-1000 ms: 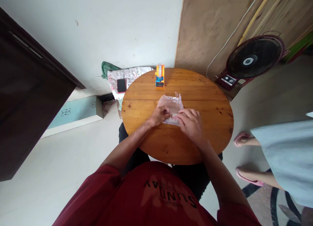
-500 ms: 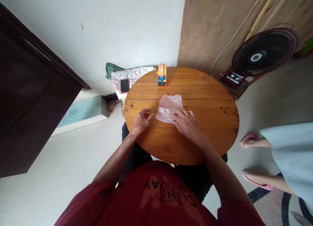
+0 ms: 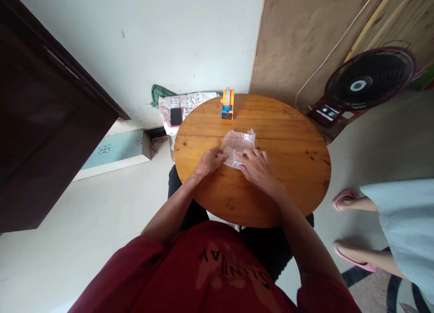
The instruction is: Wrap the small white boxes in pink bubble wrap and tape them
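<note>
A crumpled sheet of clear bubble wrap (image 3: 239, 140) lies on the round wooden table in front of me, its near part folded over. At its left edge my left hand (image 3: 210, 162) is closed, thumb and fingers pinching the plastic. My right hand (image 3: 256, 166) has its fingers bent over the near right part of the wrap and grips it there. Whether anything lies inside the wrap, I cannot tell. Beyond the sheet an orange and blue tape dispenser (image 3: 227, 106) with a roll of clear tape stands near the table's far edge.
The round table (image 3: 291, 128) stands against the wall. Left of it, a dark phone (image 3: 176, 117) lies on a printed white sack (image 3: 166, 109). A floor fan (image 3: 357, 86) stands at the right, and a person in pink shoes (image 3: 344, 199) is beside the table.
My left hand has moved right from beside the bubble wrap and taken hold of its left edge. The near part of the wrap is now folded, and my right hand stays on it.
</note>
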Available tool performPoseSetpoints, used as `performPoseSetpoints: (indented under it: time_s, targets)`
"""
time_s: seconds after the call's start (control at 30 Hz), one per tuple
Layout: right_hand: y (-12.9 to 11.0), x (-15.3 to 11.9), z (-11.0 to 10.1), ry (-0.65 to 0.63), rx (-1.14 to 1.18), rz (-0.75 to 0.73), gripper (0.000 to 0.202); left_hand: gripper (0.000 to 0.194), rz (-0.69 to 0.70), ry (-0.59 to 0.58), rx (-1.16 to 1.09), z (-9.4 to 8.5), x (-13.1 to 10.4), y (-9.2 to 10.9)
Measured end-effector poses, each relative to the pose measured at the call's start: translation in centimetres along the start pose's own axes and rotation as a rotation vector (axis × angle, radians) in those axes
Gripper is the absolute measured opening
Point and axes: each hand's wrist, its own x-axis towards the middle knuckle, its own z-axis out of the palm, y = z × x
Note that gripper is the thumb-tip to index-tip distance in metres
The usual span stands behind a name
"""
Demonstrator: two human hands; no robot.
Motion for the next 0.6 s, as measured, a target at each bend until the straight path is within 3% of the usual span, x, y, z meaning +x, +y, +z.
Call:
performPoseSetpoints:
  time_s: [0.07,0.17,0.37,0.6]
  targets:
    - [0.0,0.1,0.0,-0.001,0.001,0.007,0.033,0.013,-0.050,-0.040,-0.061,0.2,0.4,0.0]
    - [-0.1,0.1,-0.1,-0.031,-0.005,0.017,0.033,0.013,-0.129,-0.074,-0.183,0.4,0.7,0.2]
    - [-1.0,0.0,-0.4,-0.051,-0.040,0.013,0.026,0.007,-0.122,0.006,-0.349,1.3,0.1,0.6]
    - [-1.3,0.0,0.0,-0.029,-0.067,0.012,0.025,0.067,-0.028,0.100,-0.588,3.0,-0.8,1.9]
